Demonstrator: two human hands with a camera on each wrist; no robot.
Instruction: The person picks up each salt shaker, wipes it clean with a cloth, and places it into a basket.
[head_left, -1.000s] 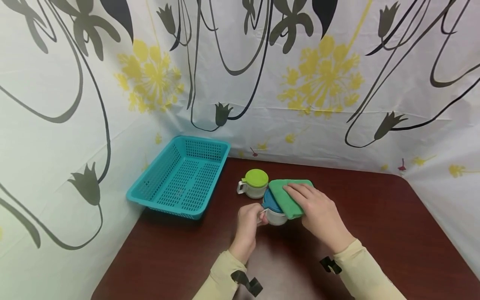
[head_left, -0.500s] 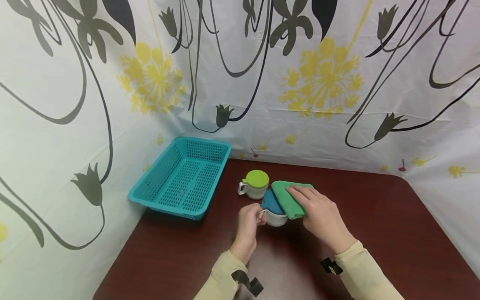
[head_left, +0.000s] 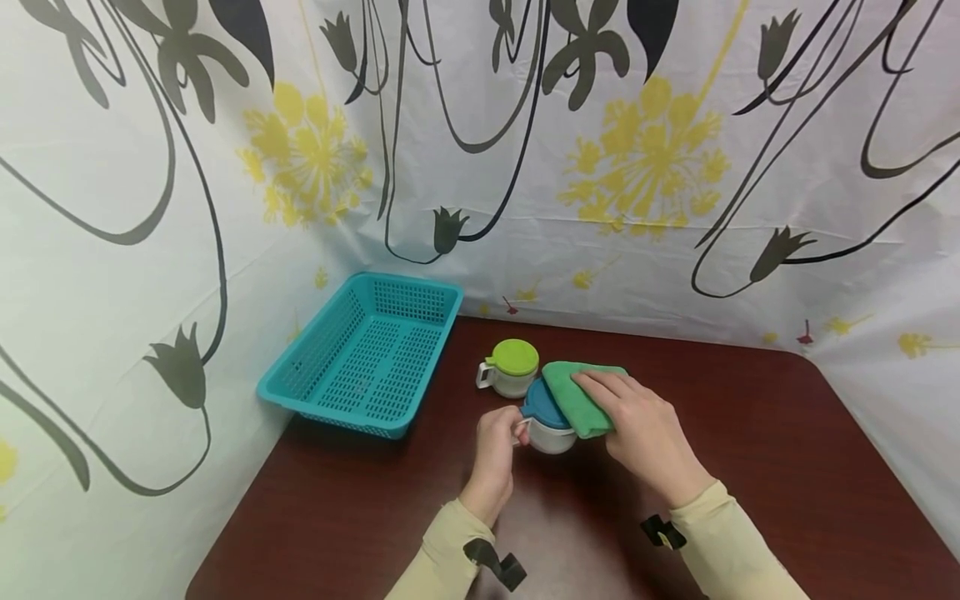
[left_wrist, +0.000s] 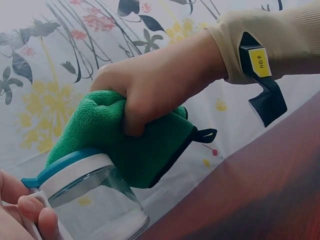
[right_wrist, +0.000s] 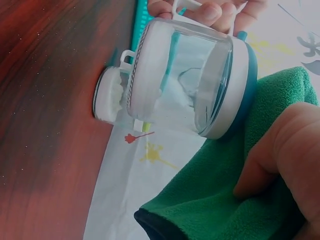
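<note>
My left hand (head_left: 495, 454) grips the white handle of a clear seasoning jar (head_left: 552, 437) with a blue lid (head_left: 540, 406). In the right wrist view, the jar's glass (right_wrist: 185, 80) shows something white at its base. With my right hand (head_left: 648, 429) I hold a folded green cloth (head_left: 573, 398) over the right side of the lid. The left wrist view shows the cloth (left_wrist: 82, 122) bunched under my right thumb and fingers, draped down past the lid, with a dark hem and a small loop. Part of the lid is hidden beneath it.
A second jar with a lime-green lid (head_left: 514, 357) stands just behind, its handle pointing left. At the back left sits a turquoise perforated basket (head_left: 273, 392) on the dark red-brown table (head_left: 757, 433). Patterned white curtain (head_left: 510, 183) hangs along the back and left.
The cloth and right hand have shifted very slightly right on the lid since the earliest frame, baring more blue. My left hand keeps its hold on the handle.
</note>
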